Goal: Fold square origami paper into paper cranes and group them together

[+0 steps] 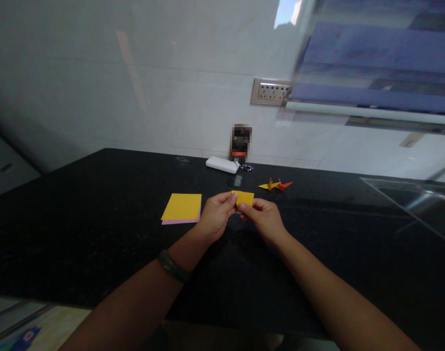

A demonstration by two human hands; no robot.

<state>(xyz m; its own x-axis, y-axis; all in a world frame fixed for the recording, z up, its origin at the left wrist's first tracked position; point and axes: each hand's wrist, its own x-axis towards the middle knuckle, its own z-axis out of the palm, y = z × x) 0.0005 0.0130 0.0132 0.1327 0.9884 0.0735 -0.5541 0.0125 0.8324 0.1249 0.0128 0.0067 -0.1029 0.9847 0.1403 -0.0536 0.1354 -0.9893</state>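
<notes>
A small folded piece of yellow paper (pixel 246 198) is held up between both hands, above the dark countertop. My left hand (pixel 218 214) pinches its left edge, the thumb lying on the face toward me. My right hand (pixel 265 218) grips the lower right part between thumb and fingers. The fingers behind the paper are partly hidden. To the left of my left hand lies a stack of square paper (pixel 182 206), a yellow sheet on top with a pink edge showing below. Beyond my right hand stand a yellow origami crane (pixel 269 185) and an orange-red one (pixel 283 185).
A white oblong object (pixel 222 165) with a beaded strap (pixel 246 167) lies near the wall, before a pixelated upright item (pixel 241 142). A sink (pixel 419 195) is set into the dark countertop (pixel 98 219) at right. A socket panel (pixel 270 92) is on the tiled wall.
</notes>
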